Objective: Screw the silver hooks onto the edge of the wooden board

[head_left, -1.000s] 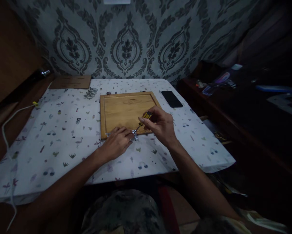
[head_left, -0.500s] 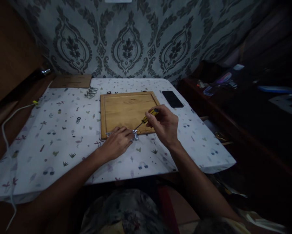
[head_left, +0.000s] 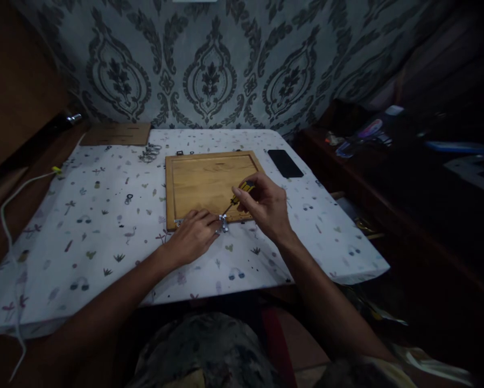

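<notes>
A framed wooden panel (head_left: 209,183) lies flat on the table. At its near edge is a silver metal hinge (head_left: 224,225). My left hand (head_left: 195,234) rests over that edge, its closed fingertips pressed on the hinge, with the thumb mostly hidden. More silver metal (head_left: 179,221) shows at the edge to the left of this hand; what lies under the hand cannot be seen. In my right hand (head_left: 266,205) is a screwdriver (head_left: 236,200) with a yellow and black handle, gripped between thumb and fingers. It tilts down to the left, its tip at the hinge.
Beyond the panel's right corner lies a black phone (head_left: 285,163). Several metal pieces (head_left: 150,153) sit at the back left, near a brown cardboard sheet (head_left: 116,134). A small metal part (head_left: 128,199) lies left of the panel. A white cable (head_left: 7,226) hangs along the left side.
My right hand has shifted slightly left and turned, rotating the screwdriver handle, with the tip still at the hinge. My left hand stays in place.
</notes>
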### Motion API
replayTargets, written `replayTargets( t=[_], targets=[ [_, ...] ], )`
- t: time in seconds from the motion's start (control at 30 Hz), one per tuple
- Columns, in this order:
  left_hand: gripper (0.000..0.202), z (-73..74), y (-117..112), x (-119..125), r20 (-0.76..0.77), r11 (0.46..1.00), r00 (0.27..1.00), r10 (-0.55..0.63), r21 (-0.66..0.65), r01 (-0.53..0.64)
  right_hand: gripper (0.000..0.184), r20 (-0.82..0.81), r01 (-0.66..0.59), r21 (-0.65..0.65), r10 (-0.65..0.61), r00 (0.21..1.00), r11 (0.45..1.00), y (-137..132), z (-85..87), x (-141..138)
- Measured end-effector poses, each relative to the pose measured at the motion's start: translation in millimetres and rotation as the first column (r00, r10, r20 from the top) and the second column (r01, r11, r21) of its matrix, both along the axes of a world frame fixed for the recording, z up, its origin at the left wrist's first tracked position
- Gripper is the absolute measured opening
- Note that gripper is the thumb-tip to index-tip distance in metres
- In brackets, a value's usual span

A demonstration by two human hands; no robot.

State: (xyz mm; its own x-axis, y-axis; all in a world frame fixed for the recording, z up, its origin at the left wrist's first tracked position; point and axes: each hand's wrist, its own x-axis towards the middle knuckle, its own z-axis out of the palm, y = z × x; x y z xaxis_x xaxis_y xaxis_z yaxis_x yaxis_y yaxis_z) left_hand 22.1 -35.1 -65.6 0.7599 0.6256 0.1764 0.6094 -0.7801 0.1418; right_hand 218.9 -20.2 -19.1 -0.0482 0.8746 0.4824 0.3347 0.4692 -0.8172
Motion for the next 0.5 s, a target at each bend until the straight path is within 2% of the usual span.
replayTargets(
  t=[0.13, 0.33, 0.5],
  targets=[
    [0.022, -1.1, -0.8, 0.8, 0.017, 1.000, 1.000, 0.012, -0.003, -0.012, 0.041, -0.057, -0.069, -0.066, 0.065, 0.996, 0.995, 0.6, 1.1, 2.1],
    [0.022, -2.3, -0.9, 1.2, 0.040, 1.000, 0.999, 0.012, -0.020, -0.011, 0.036, -0.034, -0.202, -0.050, 0.200, 0.979, 0.978, 2.0, -0.4, 6.7],
    [0.022, -1.7, -0.3, 1.4, 0.020, 1.000, 1.000, 0.023, -0.010, -0.023, 0.038, -0.118, -0.131, -0.071, 0.122, 0.985, 0.989, 2.3, -1.5, 0.7]
  ],
)
